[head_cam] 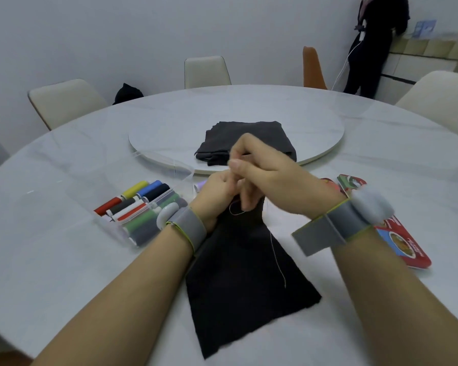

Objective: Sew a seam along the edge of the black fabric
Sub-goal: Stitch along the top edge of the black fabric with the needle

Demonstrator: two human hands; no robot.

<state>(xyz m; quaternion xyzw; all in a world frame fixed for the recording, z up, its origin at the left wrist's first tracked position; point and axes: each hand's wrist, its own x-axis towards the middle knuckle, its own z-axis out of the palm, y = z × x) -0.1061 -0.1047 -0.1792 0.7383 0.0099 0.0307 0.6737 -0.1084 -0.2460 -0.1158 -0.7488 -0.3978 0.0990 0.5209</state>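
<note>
A long strip of black fabric [245, 281] lies on the white table, its far end lifted between my hands. My left hand [217, 198] grips that raised end. My right hand [259, 167] is above it with thumb and forefinger pinched together, apparently on a needle too thin to make out. A reddish thread loop [236, 211] shows just under my fingers, and a pale thread [276, 256] trails down across the cloth.
A clear box of coloured thread spools [140, 207] sits at the left. A folded stack of black cloth [249, 138] rests on the round turntable [169, 143]. Red packets [399, 244] lie at the right. Chairs ring the table, and a person stands far right.
</note>
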